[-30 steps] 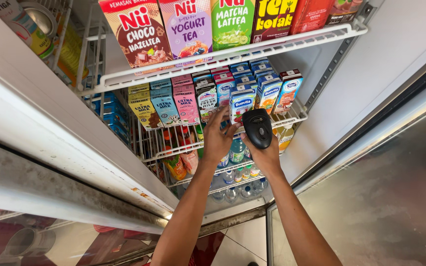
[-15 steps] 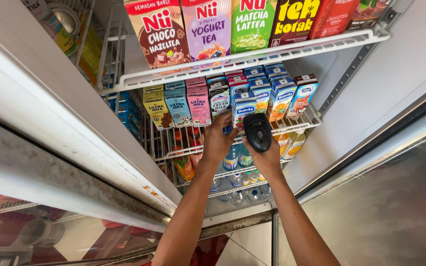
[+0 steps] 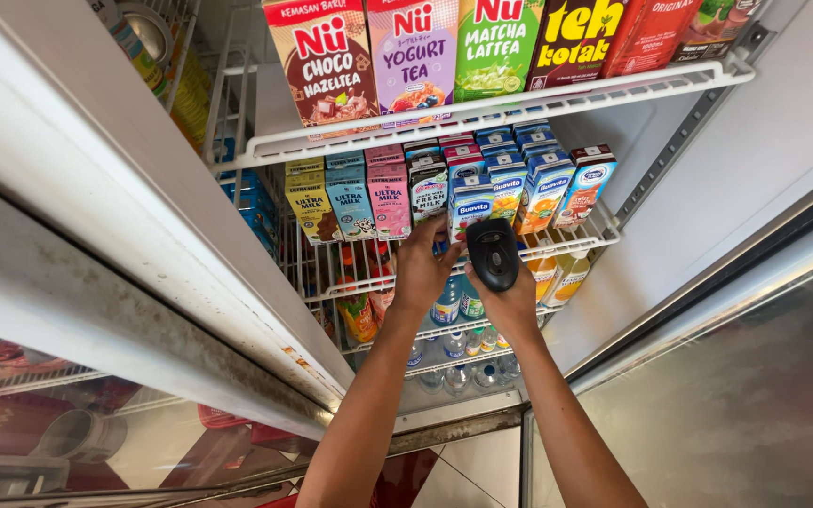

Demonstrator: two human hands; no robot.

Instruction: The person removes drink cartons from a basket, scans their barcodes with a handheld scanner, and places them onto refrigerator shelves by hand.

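I look down into an open display fridge. My right hand [image 3: 510, 299] grips a black handheld scanner [image 3: 492, 252], its head turned toward the small drink cartons on the second wire shelf [image 3: 587, 237]. My left hand [image 3: 422, 265] reaches to that shelf's front edge, its fingers touching a blue and white juice carton [image 3: 470, 209] beside a milk carton [image 3: 427, 188]. Whether the fingers close around a carton is hidden by the hand.
Large drink cartons [image 3: 413, 52] stand on the top wire shelf [image 3: 482, 111]. Bottles [image 3: 445, 303] fill the lower shelves. The open glass fridge door [image 3: 87, 245] stands at the left, and a metal door frame [image 3: 708, 310] at the right. Tiled floor [image 3: 477, 466] shows below.
The view has shifted slightly, so the shelves sit further right and lower in frame. Both hands stay at the second shelf, the scanner still held up.
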